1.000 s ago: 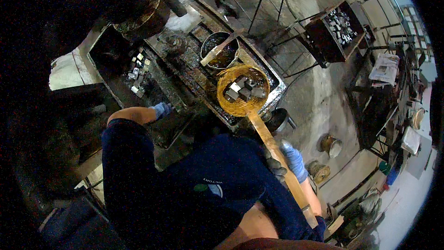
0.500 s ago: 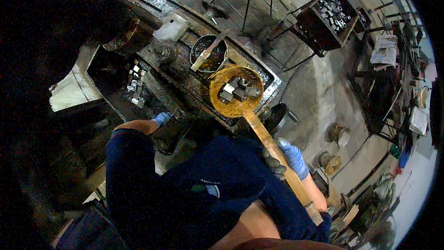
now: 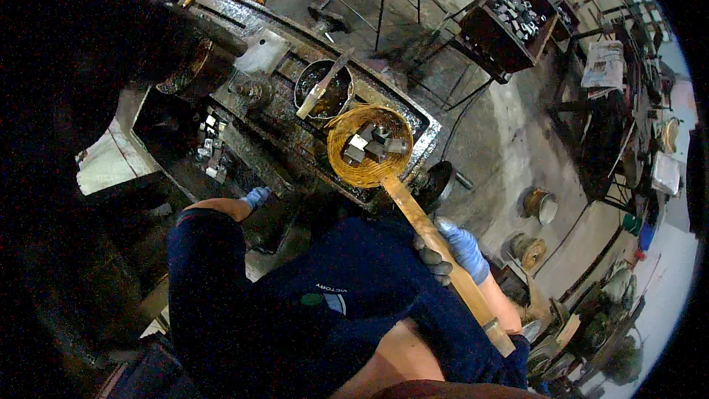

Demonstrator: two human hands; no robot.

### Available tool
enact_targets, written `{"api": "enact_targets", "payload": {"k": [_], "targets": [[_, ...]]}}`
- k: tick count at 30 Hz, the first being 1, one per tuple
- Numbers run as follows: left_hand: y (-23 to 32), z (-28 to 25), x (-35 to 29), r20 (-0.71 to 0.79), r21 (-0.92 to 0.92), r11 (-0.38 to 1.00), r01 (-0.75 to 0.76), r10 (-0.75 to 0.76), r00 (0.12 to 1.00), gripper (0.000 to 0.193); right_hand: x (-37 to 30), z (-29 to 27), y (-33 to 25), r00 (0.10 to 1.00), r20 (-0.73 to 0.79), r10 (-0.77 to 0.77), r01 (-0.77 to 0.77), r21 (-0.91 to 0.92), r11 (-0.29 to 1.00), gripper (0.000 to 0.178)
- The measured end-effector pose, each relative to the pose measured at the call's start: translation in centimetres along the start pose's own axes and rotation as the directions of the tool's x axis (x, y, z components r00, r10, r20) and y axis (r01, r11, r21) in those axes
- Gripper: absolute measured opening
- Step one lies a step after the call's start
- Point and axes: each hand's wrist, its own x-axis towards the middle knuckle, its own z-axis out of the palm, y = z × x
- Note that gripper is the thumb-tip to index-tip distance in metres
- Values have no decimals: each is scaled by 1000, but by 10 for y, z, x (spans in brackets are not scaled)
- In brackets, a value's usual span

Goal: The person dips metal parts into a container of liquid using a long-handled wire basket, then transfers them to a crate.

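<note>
My right hand [image 3: 464, 250], in a blue glove with grey, stained fingertips, is closed around a long flat wooden bar [image 3: 432, 240]. The bar slants from my right forearm up to the near rim of a round yellow woven basket [image 3: 338, 159]. Inside the basket lie several short grey metal blocks [image 3: 375, 145]. My left hand [image 3: 256, 197], also blue-gloved, is beside the dark front of the machine bed [image 3: 244, 26], near a pile of cut metal pieces [image 3: 211, 149]. Its fingers are too dark and small to make out.
A round pot [image 3: 336, 97] of dark liquid, with a brush [image 3: 325, 83] across it, stands behind the basket. A dark metal bin [image 3: 509, 18] of metal pieces stands at the far right. Cans [image 3: 540, 205] and a coil [image 3: 529, 250] sit on the floor at right.
The surroundings have shifted slightly leftward in view. Both hands look nearly the same; the right still grips the wooden bar, and the blocks stay in the basket.
</note>
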Motion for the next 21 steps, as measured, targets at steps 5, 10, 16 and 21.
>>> {"api": "enact_targets", "payload": {"k": [5, 10, 16, 21], "targets": [[-3, 1, -6, 18, 24, 1000, 7, -7, 1000, 29, 3, -5, 2, 999, 32, 44, -44, 15, 999, 53], [-1, -2, -3, 22, 41, 999, -6, 5, 1000, 31, 0, 9, 3, 1000, -10, 17, -17, 1, 1000, 49], [6, -10, -4, 10, 70, 997, -16, 15, 1000, 33, -2, 15, 1, 999, -48, -6, 4, -42, 999, 49], [11, -46, -37, -88, 114, 993, 29, -19, 996, 35, -3, 14, -2, 998, -70, 7, -13, -77, 997, 49]]}}
